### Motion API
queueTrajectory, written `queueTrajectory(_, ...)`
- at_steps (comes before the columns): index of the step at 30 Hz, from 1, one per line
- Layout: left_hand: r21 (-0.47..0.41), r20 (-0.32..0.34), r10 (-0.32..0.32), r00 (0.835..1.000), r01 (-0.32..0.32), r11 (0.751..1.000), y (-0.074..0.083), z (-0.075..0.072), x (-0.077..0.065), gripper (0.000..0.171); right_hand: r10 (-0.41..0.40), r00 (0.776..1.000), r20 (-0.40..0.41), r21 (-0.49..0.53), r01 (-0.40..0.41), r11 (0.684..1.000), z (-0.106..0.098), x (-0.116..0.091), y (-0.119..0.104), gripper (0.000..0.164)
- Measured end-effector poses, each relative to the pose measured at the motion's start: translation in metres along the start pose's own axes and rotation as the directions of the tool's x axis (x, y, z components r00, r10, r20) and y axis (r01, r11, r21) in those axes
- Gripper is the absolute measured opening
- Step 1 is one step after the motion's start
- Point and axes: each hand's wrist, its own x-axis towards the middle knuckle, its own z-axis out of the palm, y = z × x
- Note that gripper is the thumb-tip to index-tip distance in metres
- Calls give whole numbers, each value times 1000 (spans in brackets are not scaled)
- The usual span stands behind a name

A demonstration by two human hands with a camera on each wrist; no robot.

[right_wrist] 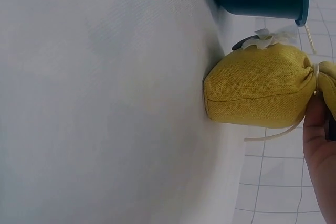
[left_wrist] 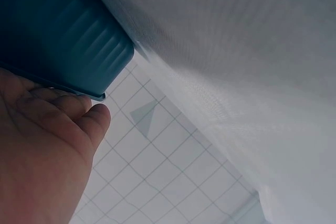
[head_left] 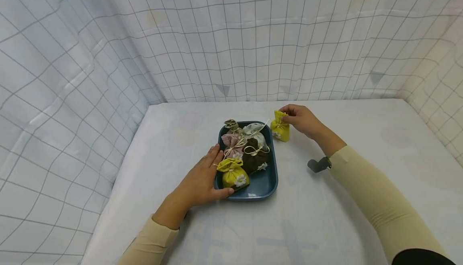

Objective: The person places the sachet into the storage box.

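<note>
My right hand pinches a yellow drawstring pouch by its gathered neck, just right of the tray's far end. In the right wrist view, this cloth pouch has a white flower on its side and its base is at the table surface. My left hand rests along the left rim of a dark blue tray, its fingers stretched forward and the thumb toward the near edge. Inside are another yellow pouch, a dark brown pouch, a pink pouch, a pale pouch and an olive patterned pouch.
The tray stands on a white-covered table. White curtains with a grid pattern enclose the table at the back and sides. A dark wrist device sticks out under the right sleeve.
</note>
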Motion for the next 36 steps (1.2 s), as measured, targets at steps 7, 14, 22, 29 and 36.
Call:
queueTrajectory(7, -1, 1, 4, 1000, -4, 1000, -1, 0, 0, 113, -14, 1000, -7, -23, 14, 1000, -1, -1, -2, 29)
queueTrajectory(14, -2, -1, 5, 1000, -5, 1000, -1, -1, 0, 113, -41, 999, -1, -35, 41, 999, -4, -3, -4, 27)
queueTrajectory(22, -4, -1, 8, 1000, -8, 1000, 0, 0, 0, 112, -33, 999, 11, -34, 33, 999, -3, -5, -7, 25)
queueTrajectory(29, -1, -3, 8, 1000, -8, 1000, 0, 0, 0, 112, -71, 997, 21, -54, 72, 996, -5, -8, -10, 23)
queueTrajectory(36, -2, -3, 8, 1000, -8, 1000, 0, -1, 0, 112, -100, 995, 22, -69, 101, 993, -6, -11, -17, 20)
